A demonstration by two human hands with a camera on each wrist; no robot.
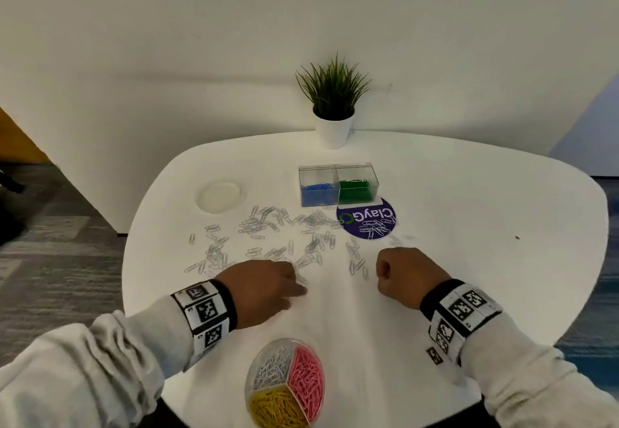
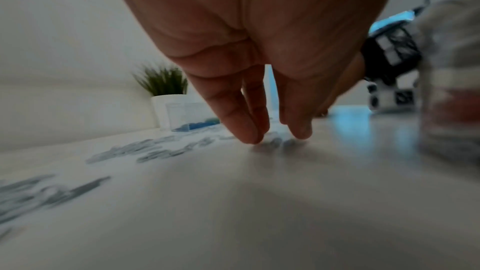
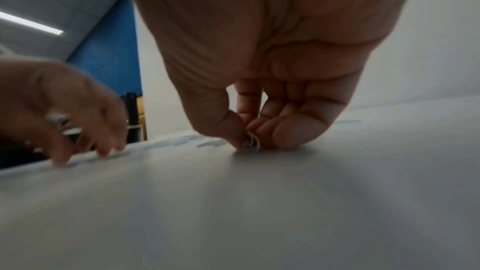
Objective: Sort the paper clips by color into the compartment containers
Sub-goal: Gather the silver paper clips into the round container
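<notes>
A: Head view first: where are the loose white paper clips (image 1: 268, 233)?

B: Scattered across the middle of the white tabletop (image 1: 469, 210), a few lying on the round purple sticker (image 1: 366, 218). The round divided container (image 1: 284, 382) sits at the near edge with white, pink and yellow clips in separate compartments. The clear rectangular box (image 1: 338, 184) stands farther back, blue clips in its left half, green in its right.

A: And the hands?

B: The left hand (image 1: 261, 288) rests palm down at the near fringe of the scatter. In the left wrist view its fingers (image 2: 241, 122) reach straight down, fingertips touching the tabletop beside blurred clips; that grip is spread and pinches nothing I can make out. The right hand (image 1: 407, 273) is curled into a fist to the right of the scatter.

A: Holding anything?

B: Yes. The right wrist view shows the thumb and fingertips pinching a few white clips (image 3: 251, 141) right at the tabletop surface.

A: Anything else around?

B: A clear round lid (image 1: 219, 195) lies left of the box, and a potted plant (image 1: 333, 106) stands at the far edge against the wall.
</notes>
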